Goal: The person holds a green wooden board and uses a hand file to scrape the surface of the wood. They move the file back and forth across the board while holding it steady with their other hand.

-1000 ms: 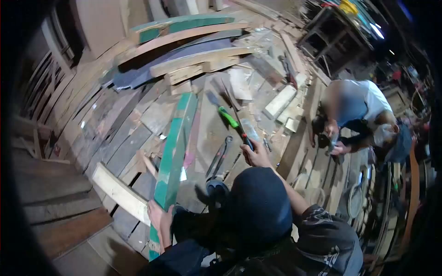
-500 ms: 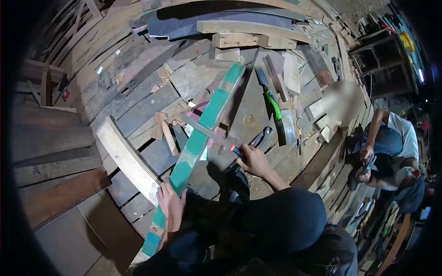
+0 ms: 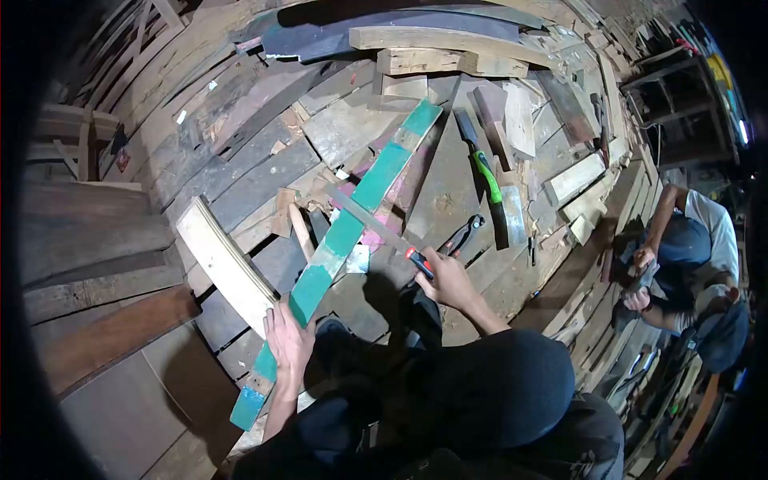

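Note:
A long plank of green-painted wood (image 3: 346, 226) lies slantwise in front of me, with bare patches in its paint. My left hand (image 3: 289, 340) is wrapped over its lower part. In my right hand (image 3: 448, 279) is a flat metal file (image 3: 370, 222) with a red-and-black handle. The file's blade crosses the plank near its middle, its tip beyond the far edge. A pair of pincers (image 3: 466, 234) rests just past my right hand. Close to my left hand, a pale moulded board (image 3: 226, 262) lies beside the plank.
A green-handled saw (image 3: 485, 174) lies to the right, near wood offcuts (image 3: 575, 181). Thick beams (image 3: 448, 42) are stacked at the back. Another person (image 3: 694, 248) sits at the right, holding something in their hands. A brown board (image 3: 120, 344) is at the left.
The green plank has turned slightly clockwise, its far end shifting right and its near end left. The file lies a little farther up the plank. Both hands keep their hold.

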The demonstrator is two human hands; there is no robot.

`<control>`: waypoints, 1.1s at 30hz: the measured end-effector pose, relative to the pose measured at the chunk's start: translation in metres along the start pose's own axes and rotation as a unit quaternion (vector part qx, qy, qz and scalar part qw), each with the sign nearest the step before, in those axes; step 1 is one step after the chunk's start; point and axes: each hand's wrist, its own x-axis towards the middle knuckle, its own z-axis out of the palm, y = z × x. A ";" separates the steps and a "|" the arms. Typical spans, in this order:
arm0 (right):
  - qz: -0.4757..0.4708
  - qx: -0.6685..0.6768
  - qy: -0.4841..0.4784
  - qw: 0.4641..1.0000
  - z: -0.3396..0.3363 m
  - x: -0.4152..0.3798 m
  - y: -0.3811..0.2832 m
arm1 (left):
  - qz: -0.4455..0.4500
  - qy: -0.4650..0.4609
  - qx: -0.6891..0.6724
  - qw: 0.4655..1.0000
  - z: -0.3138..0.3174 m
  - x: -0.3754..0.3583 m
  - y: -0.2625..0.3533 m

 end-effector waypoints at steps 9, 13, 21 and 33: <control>0.041 0.028 -0.055 0.997 -0.012 0.000 -0.004 | -0.009 0.015 0.048 0.999 0.019 -0.011 0.004; -0.015 0.054 -0.039 0.998 -0.046 0.003 -0.020 | -0.029 0.028 0.041 0.998 0.017 -0.008 0.009; -0.010 -0.030 -0.005 0.999 -0.063 0.010 -0.055 | -0.045 0.036 0.012 0.998 0.015 -0.003 0.012; -0.011 -0.113 -0.024 0.993 -0.080 0.012 -0.074 | -0.069 0.036 0.015 0.997 0.024 -0.008 0.007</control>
